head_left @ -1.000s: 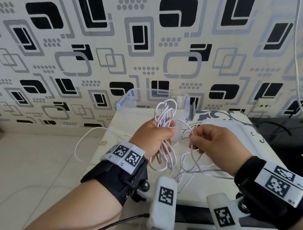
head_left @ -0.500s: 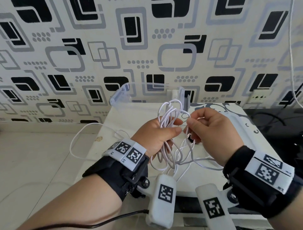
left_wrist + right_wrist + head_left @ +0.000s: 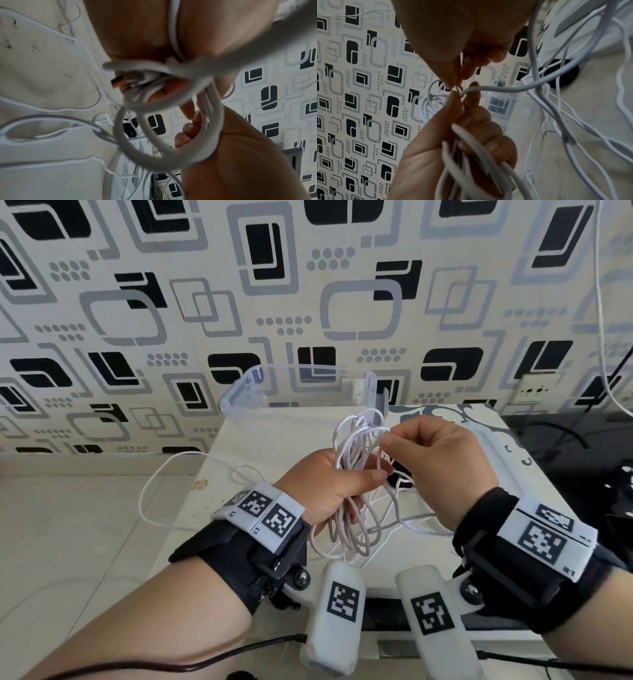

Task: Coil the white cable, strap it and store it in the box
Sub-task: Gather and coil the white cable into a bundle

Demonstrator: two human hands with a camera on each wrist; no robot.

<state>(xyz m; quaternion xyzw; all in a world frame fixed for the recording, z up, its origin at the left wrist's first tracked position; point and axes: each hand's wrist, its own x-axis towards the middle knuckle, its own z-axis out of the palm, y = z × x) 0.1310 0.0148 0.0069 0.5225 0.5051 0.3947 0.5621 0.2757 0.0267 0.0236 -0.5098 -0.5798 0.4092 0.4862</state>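
Observation:
My left hand [image 3: 329,484] grips a bundle of loops of the white cable [image 3: 352,518] above the white table; the same hand [image 3: 464,136] shows in the right wrist view. My right hand [image 3: 435,463] pinches one strand of the cable [image 3: 488,89] at the top of the bundle between thumb and forefinger [image 3: 452,78]. A USB plug [image 3: 118,81] lies against the left palm. Slack cable trails off the table's left edge [image 3: 154,484]. The clear plastic box [image 3: 246,395] stands open at the back of the table. A black strap [image 3: 559,75] lies on the table under the hands.
A patterned wall rises right behind the table [image 3: 246,446]. A wall socket [image 3: 537,388] and a hanging white cord [image 3: 603,337] are at the right. Tiled floor [image 3: 68,525] lies to the left. A dark surface [image 3: 582,460] adjoins the table on the right.
My right hand has risen from lower beside the bundle to its top, bringing a strand up with it. The left hand keeps its grip on the loops.

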